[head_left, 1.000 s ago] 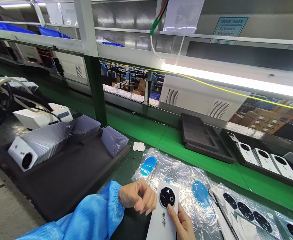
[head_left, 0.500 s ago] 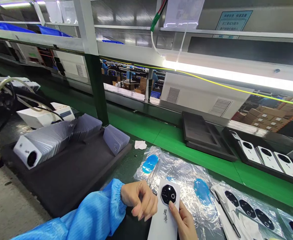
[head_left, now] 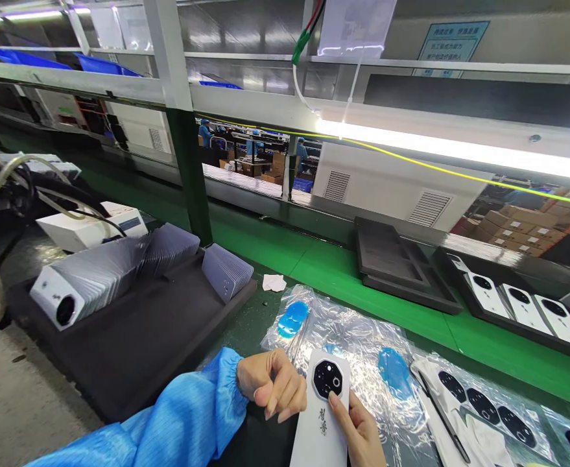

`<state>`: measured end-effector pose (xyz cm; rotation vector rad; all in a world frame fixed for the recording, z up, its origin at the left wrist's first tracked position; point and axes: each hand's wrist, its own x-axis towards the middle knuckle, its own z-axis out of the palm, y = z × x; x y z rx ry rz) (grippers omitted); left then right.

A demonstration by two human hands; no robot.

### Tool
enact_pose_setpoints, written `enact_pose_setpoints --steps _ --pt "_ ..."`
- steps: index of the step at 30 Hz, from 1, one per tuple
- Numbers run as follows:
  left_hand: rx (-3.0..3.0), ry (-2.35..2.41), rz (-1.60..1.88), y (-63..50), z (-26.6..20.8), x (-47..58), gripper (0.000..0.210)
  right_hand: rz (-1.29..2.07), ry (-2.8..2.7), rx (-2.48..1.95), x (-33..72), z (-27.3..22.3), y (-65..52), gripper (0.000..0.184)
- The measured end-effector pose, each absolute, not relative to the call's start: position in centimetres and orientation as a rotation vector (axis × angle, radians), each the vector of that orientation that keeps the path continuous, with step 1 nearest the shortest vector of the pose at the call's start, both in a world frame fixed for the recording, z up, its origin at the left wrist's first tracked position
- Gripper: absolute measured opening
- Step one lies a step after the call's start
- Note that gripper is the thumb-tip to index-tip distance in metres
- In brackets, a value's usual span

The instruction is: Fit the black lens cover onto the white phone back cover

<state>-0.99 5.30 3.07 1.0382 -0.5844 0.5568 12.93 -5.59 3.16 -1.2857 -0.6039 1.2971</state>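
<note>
White panel (head_left: 316,415) sits in the right hand (head_left: 360,428), left hand (head_left: 275,384) loosely curled.

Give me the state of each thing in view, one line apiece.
Left hand: fingers curled, beside the white panel; contact unclear
Right hand: gripping the white panel
White panel: held, black camera plate in place
Light tube: lit
Blue film piece: lying on clear plastic
Slim dark tool: lying on white cloth
Left black tray: holding leaning panels
</note>
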Motion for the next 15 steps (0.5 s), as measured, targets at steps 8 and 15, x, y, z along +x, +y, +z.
enact_pose_setpoints --steps 8,15 --pt "1.098 -0.506 0.577 5.3 3.2 -1.0 0.064 1.316 -0.622 -1.291 13.2 2.8 -5.5 0.061" --pt "1.065 0.114 0.888 4.3 4.2 -1.9 0.028 1.167 -0.660 -1.302 13.5 3.1 -5.9 0.060"
